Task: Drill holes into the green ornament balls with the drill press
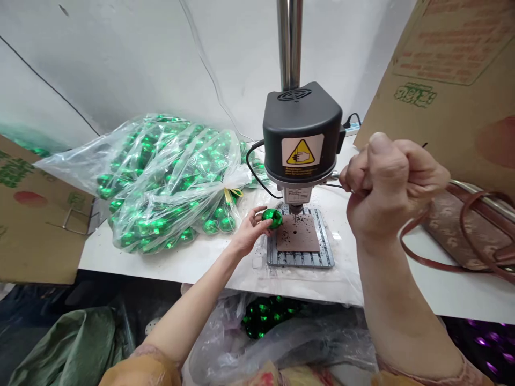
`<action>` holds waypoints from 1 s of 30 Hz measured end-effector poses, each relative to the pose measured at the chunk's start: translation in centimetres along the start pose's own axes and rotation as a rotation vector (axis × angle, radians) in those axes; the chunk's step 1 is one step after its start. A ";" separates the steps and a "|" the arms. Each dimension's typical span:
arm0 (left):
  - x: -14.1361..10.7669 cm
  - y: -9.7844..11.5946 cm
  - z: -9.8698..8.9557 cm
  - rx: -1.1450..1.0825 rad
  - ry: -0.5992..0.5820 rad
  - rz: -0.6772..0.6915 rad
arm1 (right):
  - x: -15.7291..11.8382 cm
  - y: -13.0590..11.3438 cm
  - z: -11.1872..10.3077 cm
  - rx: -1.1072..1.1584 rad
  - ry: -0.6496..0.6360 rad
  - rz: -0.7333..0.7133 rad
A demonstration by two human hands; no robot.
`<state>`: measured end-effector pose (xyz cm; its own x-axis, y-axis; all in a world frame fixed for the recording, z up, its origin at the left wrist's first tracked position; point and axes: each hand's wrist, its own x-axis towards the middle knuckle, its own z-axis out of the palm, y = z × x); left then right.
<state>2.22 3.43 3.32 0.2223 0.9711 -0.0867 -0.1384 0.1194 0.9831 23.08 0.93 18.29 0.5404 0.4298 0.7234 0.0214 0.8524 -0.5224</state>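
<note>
"What's closest?"
"The right hand (390, 182), raised beside the drill (301, 128), its fingers curled into a fist; whether they grip a handle, one cannot tell."
"And the left hand (249, 233)?"
"Farther in, its fingers pinch a green ball (272, 219), left of the bit (295, 217), near the board (298, 242)."
"Beyond?"
"A clear bag (90, 151) of green balls (153, 225) lies on the surface (185, 266), left of the drill, before the wall (140, 53)."

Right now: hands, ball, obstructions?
Left hand holding green ball, left of drill bit. Right hand fisted beside drill head, grip hidden. Dark debris on brown board.
</note>
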 end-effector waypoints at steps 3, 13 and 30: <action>-0.1 -1.3 1.6 0.066 0.003 0.048 | 0.1 0.3 -0.1 0.018 -0.010 -0.019; 0.8 -2.1 3.2 0.453 0.016 0.181 | -0.1 0.6 -0.3 -0.022 -0.042 -0.029; 0.5 -4.7 4.7 0.564 0.020 0.341 | -1.1 0.6 -0.7 -0.001 -0.064 -0.079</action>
<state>7.51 2.34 -0.59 0.2364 0.9396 0.2474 0.3298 -0.3171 0.8892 23.11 0.75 16.81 0.4821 0.3790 0.7899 0.0633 0.8842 -0.4628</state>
